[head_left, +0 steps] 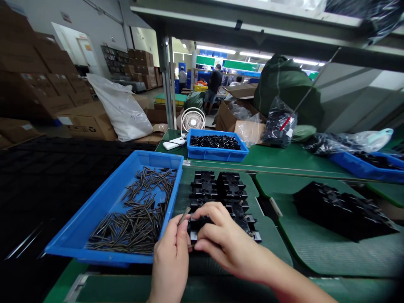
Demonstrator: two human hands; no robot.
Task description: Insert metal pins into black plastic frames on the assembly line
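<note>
My left hand (172, 256) is closed, with a thin metal pin (184, 215) pinched between thumb and fingers; its end sticks up past the fingertips. My right hand (225, 240) is just to the right, its curled fingertips close to the left thumb. Its thumb and middle finger come together near a small dark end, but whatever they grip is too small to make out. Behind the hands, black plastic blocks (232, 185) stand in two rows on a green conveyor plate (274, 246), partly hidden by the right hand. Many similar pins (126, 233) lie in a blue tray (110, 198) at left.
Farther back, a smaller blue tray (217, 155) holds small black parts, with a white fan (193, 120) behind it. More black blocks (341, 210) rest on the right-hand plate. Another blue tray (356, 170) is at far right. A metal shelf (252, 21) crosses overhead.
</note>
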